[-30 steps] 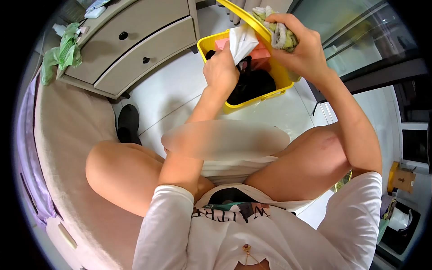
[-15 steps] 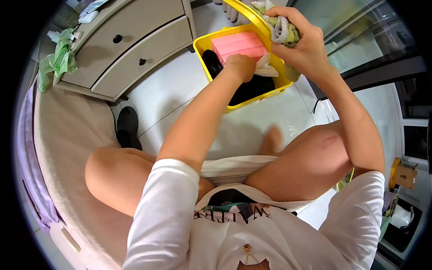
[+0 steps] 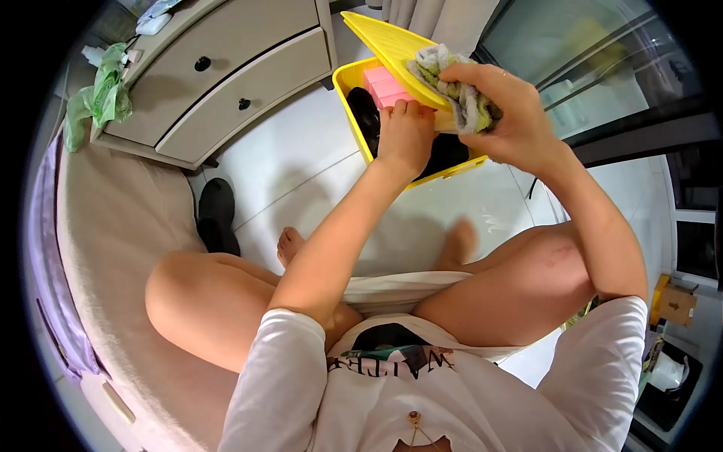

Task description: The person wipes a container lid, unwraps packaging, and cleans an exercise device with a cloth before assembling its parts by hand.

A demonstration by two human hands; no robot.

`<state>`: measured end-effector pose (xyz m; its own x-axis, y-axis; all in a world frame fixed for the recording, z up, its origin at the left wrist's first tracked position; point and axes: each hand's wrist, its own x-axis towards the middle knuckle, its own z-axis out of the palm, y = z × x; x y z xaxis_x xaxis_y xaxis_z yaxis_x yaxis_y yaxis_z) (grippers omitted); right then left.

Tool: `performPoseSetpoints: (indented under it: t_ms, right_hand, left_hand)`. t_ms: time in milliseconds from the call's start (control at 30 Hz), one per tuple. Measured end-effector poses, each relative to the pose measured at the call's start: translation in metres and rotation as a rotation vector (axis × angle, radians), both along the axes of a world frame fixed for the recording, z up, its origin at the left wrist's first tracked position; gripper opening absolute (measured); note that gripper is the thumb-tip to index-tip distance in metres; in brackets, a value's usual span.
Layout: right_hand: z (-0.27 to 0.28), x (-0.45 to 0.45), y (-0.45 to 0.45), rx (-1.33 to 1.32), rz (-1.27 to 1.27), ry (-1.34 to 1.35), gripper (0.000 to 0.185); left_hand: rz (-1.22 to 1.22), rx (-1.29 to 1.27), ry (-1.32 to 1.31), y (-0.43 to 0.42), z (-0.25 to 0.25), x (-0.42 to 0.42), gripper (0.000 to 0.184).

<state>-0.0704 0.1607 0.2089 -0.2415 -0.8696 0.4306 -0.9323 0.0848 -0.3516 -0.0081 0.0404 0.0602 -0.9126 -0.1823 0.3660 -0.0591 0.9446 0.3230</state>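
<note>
My right hand point(image 3: 508, 109) is closed around a bunched grey and yellow-green cloth point(image 3: 471, 113), pressed against the lower end of a tilted yellow lid point(image 3: 388, 54). Below the lid is a yellow bin point(image 3: 343, 79) on the floor. Pink boxes point(image 3: 382, 84) and a black object point(image 3: 364, 109) lie inside it, along with dark material beside my left wrist. My left hand point(image 3: 407, 139) reaches over the bin with its fingers curled at the lid's lower edge, next to the pink boxes. What these fingers hold, if anything, is hidden.
A beige drawer cabinet point(image 3: 226, 83) stands at the left, with a green plastic bag point(image 3: 109, 94) hanging at its corner. One dark slipper point(image 3: 217, 215) lies on the tiled floor by the beige padded seat point(image 3: 128, 226). Glass panels point(image 3: 572, 90) rise at the right.
The lid has swung down and left over the bin, with my right hand and the cloth lower. My left hand has moved slightly back from the pink boxes to the lid's edge.
</note>
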Motion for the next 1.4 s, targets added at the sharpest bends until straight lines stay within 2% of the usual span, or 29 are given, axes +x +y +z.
performPoseSetpoints:
  t_ms: [67,167,267,300,367,400,467,500,567,600,667,700,800,967,1067,1267,1333,1367,1400]
  right_hand:
    - [-0.004,0.001,-0.003,-0.026,0.039,0.002,0.051]
    - [-0.012,0.004,-0.004,-0.007,0.081,0.07,0.052]
    - [-0.019,0.009,-0.004,0.012,0.131,0.143,0.053]
    - [-0.021,0.012,-0.003,0.077,0.122,0.153,0.053]
    - [-0.029,0.016,-0.003,0.155,0.14,0.171,0.055]
    - [-0.032,0.018,-0.004,0.154,0.146,0.167,0.055]
    - [-0.04,0.022,-0.003,0.211,0.191,0.237,0.056]
    - [-0.05,0.021,-0.003,0.267,0.222,0.248,0.058]
    - [-0.055,0.03,-0.003,0.314,0.233,0.292,0.057]
    - [-0.057,0.034,-0.003,0.361,0.24,0.334,0.057]
    - [-0.064,0.037,-0.003,0.413,0.258,0.321,0.058]
    - [-0.067,0.037,-0.003,0.418,0.258,0.327,0.057]
    - [-0.074,0.036,-0.002,0.433,0.258,0.339,0.056]
    - [-0.081,0.031,-0.002,0.451,0.278,0.333,0.051]
    - [-0.078,0.028,-0.001,0.428,0.275,0.321,0.049]
    - [-0.054,0.005,-0.002,0.55,0.153,0.042,0.058]
    - [-0.045,-0.006,-0.002,0.249,-0.066,0.001,0.068]
    - [-0.046,-0.011,-0.002,0.251,-0.07,0.001,0.068]
    - [-0.047,-0.017,-0.002,0.218,-0.134,-0.091,0.07]
  left_hand:
    - [0.052,-0.199,0.146,0.0,-0.018,-0.011,0.026]
    - [-0.072,0.212,0.184,-0.004,-0.02,-0.017,0.05]
    - [-0.1,0.311,0.142,-0.005,-0.019,-0.003,0.054]
    - [-0.286,0.903,0.224,-0.005,-0.015,0.008,0.057]
    - [-0.022,0.38,-0.027,-0.008,0.017,0.048,0.064]
    - [-0.016,0.38,-0.03,-0.01,0.012,0.061,0.064]
    - [0.239,0.482,0.312,-0.014,-0.005,0.076,0.049]
    - [0.242,0.482,0.314,-0.018,-0.014,0.078,0.049]
    - [0.573,1.145,0.46,-0.026,-0.028,0.076,0.033]
    - [0.573,1.145,0.462,-0.027,-0.02,0.076,0.033]
    - [0.519,1.537,0.394,-0.027,-0.004,0.072,0.026]
    - [0.525,1.404,0.314,-0.026,-0.008,0.068,0.025]
    - [0.521,1.336,0.232,-0.024,-0.018,0.063,0.026]
    - [0.552,1.411,0.235,-0.024,-0.022,0.061,0.023]
    - [0.575,1.282,0.198,-0.023,-0.025,0.061,0.02]
    - [0.535,1.151,0.214,-0.025,-0.015,0.063,0.018]
    - [0.558,1.046,0.08,-0.027,-0.006,0.064,0.023]
    - [0.554,1.048,0.077,-0.027,-0.008,0.063,0.023]
    - [0.555,0.703,0.219,-0.029,-0.008,0.061,0.032]
